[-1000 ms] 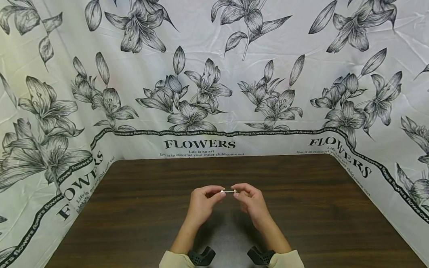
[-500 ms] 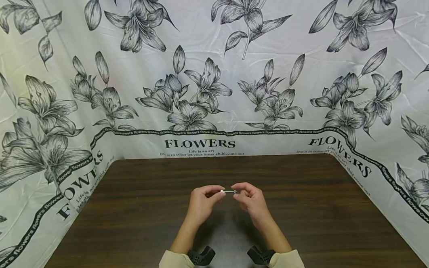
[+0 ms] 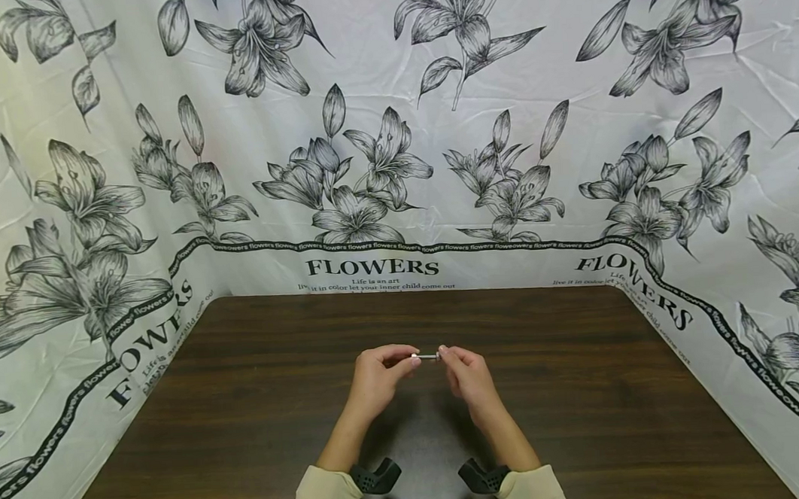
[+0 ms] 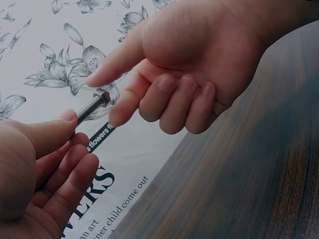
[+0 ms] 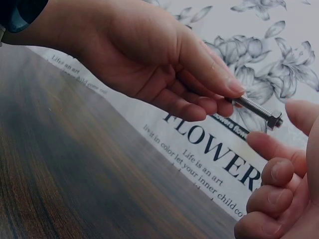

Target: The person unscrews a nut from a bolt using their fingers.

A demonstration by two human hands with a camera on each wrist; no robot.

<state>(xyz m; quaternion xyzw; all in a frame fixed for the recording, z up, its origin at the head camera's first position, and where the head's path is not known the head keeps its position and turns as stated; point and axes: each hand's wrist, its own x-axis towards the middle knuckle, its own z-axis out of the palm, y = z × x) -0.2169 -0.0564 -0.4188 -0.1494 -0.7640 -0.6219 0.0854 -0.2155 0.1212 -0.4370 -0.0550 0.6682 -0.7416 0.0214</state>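
Note:
A metal bolt lies roughly level between both hands, above the table. My left hand pinches one end of it between thumb and fingers, which hide that end. On the other end sits a hex nut, with a bit of the bolt's tip showing beyond it. My right hand is close by the nut. In both wrist views its thumb and index finger stand apart on either side of the nut, seemingly without touching it. Its other fingers are curled toward the palm.
Below the hands is a dark wooden table. A white cloth with black flower prints hangs behind the table and along its sides. Each wrist wears a black device, such as the one on the left wrist.
My right hand's fingertips have shifted slightly right and turned about the nut, leaving more of the bolt in sight. My left hand keeps its pinch and has stayed in place.

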